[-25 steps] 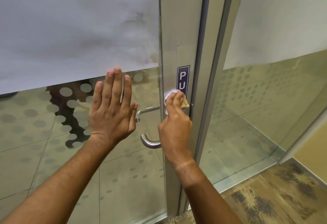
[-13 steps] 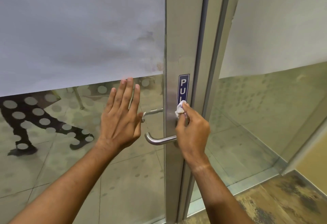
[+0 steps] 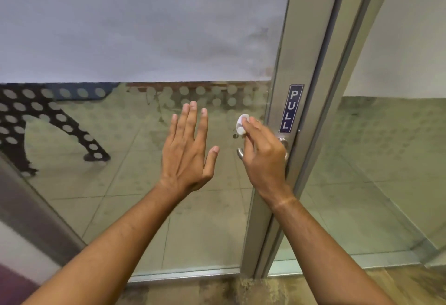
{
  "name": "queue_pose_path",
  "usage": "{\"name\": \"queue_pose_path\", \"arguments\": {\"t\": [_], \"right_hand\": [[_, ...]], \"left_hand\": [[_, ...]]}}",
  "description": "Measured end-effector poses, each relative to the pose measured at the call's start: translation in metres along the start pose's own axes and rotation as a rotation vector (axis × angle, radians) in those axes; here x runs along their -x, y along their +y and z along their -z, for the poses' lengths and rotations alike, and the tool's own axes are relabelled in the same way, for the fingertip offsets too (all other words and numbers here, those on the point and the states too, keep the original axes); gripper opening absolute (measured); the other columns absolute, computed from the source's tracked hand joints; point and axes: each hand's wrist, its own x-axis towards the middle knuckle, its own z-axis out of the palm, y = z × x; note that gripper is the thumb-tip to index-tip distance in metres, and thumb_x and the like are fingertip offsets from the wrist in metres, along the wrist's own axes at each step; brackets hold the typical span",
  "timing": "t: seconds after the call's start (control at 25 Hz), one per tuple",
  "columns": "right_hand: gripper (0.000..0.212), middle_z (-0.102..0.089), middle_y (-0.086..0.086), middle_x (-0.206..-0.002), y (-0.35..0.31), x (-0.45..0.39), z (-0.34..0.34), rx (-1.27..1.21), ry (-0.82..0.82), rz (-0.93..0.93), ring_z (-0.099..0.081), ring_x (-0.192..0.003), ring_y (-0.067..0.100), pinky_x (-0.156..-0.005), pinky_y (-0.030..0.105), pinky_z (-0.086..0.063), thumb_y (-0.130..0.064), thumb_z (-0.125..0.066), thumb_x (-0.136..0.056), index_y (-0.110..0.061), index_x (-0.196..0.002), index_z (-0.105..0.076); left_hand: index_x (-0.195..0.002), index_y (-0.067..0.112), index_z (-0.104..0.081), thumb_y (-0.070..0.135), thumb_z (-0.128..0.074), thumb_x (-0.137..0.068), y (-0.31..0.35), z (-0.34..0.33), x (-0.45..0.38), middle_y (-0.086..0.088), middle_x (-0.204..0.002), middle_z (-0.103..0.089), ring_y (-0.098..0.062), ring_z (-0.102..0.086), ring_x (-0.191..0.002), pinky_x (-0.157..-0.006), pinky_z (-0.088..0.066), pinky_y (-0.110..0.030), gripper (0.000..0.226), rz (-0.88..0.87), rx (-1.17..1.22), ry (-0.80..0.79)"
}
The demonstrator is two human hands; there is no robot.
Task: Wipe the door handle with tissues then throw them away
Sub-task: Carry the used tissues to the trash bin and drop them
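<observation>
**Tissue held at the door handle**

Frosted film is covering the upper part of a glass door (image 3: 144,27), while the clear lower part, patterned with pale dots, is showing a tiled floor on the far side. A metal frame (image 3: 287,87) is running down the door's right edge, carrying a dark blue sign (image 3: 290,109) that reads PULL in white letters.

The right hand (image 3: 264,157) is pinching a small wad of tissue (image 3: 242,124) between its fingertips, with the fingers curled round it. The tissue is looking white, crumpled into a tight rounded lump, with a greyish smudge on its left side. It is sitting just left of the frame, above the free end of the door handle (image 3: 240,153). The handle is a brushed silver metal lever, and the hand is hiding most of it, leaving only its rounded tip and part of its round base plate showing. Whether the tissue is touching the metal cannot be told.

The left hand (image 3: 187,154) is spreading flat toward the glass, fingers straight and thumb out to the side, holding nothing. A worn, mottled brown carpet (image 3: 265,290) is lying at the foot of the door.
</observation>
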Motion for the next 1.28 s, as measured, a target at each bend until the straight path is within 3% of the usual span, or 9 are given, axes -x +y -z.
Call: {"name": "queue_pose_path", "arguments": {"t": [0.28,0.44,0.64,0.88,1.08,1.2,1.28], "right_hand": [[0.032,-0.067,0.019,-0.123,-0.049,0.015,-0.031,-0.115,-0.086,0.204,-0.064,-0.117,0.031,-0.095,0.043,-0.054,0.006,-0.060,-0.091,0.001,-0.122,-0.066],[0.031,-0.070,0.013,-0.119,-0.087,0.033,-0.057,-0.137,-0.104,0.321,-0.067,-0.110,0.029,-0.080,0.038,-0.052,0.003,-0.063,-0.088,-0.005,-0.117,-0.070],[0.032,-0.071,0.013,-0.115,-0.139,0.058,-0.100,-0.253,-0.134,0.459,-0.068,-0.106,0.032,-0.094,0.044,-0.050,0.008,-0.065,-0.083,-0.004,-0.112,-0.072],[0.031,-0.069,0.015,-0.117,-0.213,0.089,-0.167,-0.426,-0.232,0.585,-0.066,-0.106,0.034,-0.088,0.040,-0.055,0.012,-0.061,-0.085,0.001,-0.113,-0.070],[0.023,-0.070,0.015,-0.112,-0.266,0.123,-0.232,-0.430,-0.319,0.690,-0.067,-0.104,0.034,-0.091,0.044,-0.054,0.003,-0.053,-0.095,0.001,-0.110,-0.071],[0.031,-0.071,0.015,-0.111,-0.291,0.144,-0.267,-0.477,-0.355,0.751,-0.067,-0.103,0.033,-0.096,0.043,-0.052,-0.004,-0.042,-0.101,0.000,-0.109,-0.072],[0.032,-0.071,0.014,-0.111,-0.305,0.156,-0.285,-0.540,-0.404,0.769,-0.067,-0.104,0.032,-0.090,0.042,-0.055,-0.005,-0.041,-0.103,0.000,-0.110,-0.072]], "left_hand": [[-0.158,0.004,-0.013,0.056,-0.034,-0.094,-0.036,0.047,0.051,-0.024,-0.164,-0.006,-0.036,-0.004,-0.154,-0.124,-0.007,-0.051,0.086,0.207,-0.126,-0.070],[-0.159,0.005,-0.010,0.062,-0.033,-0.092,-0.065,0.074,0.095,-0.024,-0.164,-0.004,-0.035,-0.001,-0.154,-0.124,-0.006,-0.051,0.090,0.334,-0.226,-0.115],[-0.159,0.006,-0.010,0.064,-0.031,-0.092,-0.109,0.103,0.146,-0.023,-0.164,-0.004,-0.035,-0.001,-0.154,-0.125,-0.004,-0.050,0.091,0.464,-0.297,-0.140],[-0.158,0.004,-0.009,0.060,-0.036,-0.092,-0.178,0.128,0.209,-0.023,-0.165,-0.003,-0.034,0.000,-0.154,-0.125,-0.007,-0.051,0.090,0.568,-0.336,-0.185],[-0.158,0.004,-0.011,0.058,-0.037,-0.093,-0.243,0.142,0.258,-0.023,-0.164,-0.004,-0.033,-0.001,-0.154,-0.125,-0.005,-0.049,0.089,0.640,-0.377,-0.224],[-0.158,0.004,-0.011,0.056,-0.039,-0.093,-0.274,0.148,0.288,-0.024,-0.164,-0.004,-0.034,-0.001,-0.154,-0.125,-0.008,-0.051,0.088,0.688,-0.389,-0.251],[-0.158,0.004,-0.010,0.055,-0.041,-0.092,-0.289,0.149,0.305,-0.024,-0.164,-0.004,-0.034,-0.002,-0.154,-0.124,-0.010,-0.052,0.089,0.716,-0.397,-0.266]]}}
